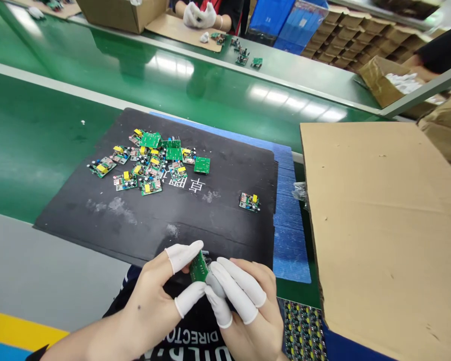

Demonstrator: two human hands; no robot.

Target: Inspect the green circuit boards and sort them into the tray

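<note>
Left hand [156, 285] pinched a green circuit board [198, 269] by its edges, right hand [248, 296] gripped a grey lump [215, 285] beside it, jumbled boards [155, 168] lay beyond the grip on a black sheet [218, 225]

Glossy green worktable [41, 135], grey floor [52, 265]

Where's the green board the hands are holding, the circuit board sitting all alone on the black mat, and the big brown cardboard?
Held green board [199, 268]: head view, on its flat green face.
Lone circuit board [249, 202]: head view, middle of its top.
Big brown cardboard [383, 215]: head view, on its broad flat surface.
</note>
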